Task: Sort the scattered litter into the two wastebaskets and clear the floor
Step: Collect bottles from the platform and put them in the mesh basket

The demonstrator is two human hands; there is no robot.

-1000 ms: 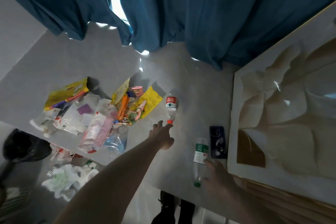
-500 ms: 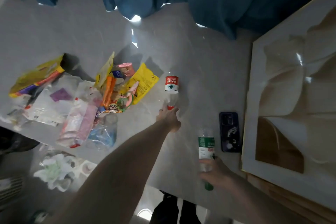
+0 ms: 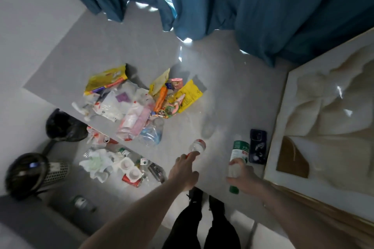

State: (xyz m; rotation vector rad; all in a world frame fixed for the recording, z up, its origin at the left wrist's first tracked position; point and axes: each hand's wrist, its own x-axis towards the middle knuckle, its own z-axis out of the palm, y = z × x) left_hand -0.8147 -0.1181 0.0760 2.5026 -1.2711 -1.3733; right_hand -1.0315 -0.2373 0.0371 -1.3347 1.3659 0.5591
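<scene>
My left hand pinches the cap end of a clear bottle with a red label and holds it off the floor. My right hand is closed around a clear bottle with a green label and green cap. A heap of litter lies on the grey floor ahead: yellow bags, an orange wrapper, clear plastic and a crushed bottle. More litter lies nearer on the left: tissue, white cups and a red can. A wastebasket with a black bag and a perforated metal basket are at the left.
A dark phone lies on the floor beside the green-label bottle. A white framed relief panel leans along the right. Blue curtains hang at the far side. My black-trousered legs are below. Another bottle lies at lower left.
My left hand took hold of the red-label bottle and lifted it off the floor toward me. My right hand raised the green-label bottle. The view tilted back, showing the baskets.
</scene>
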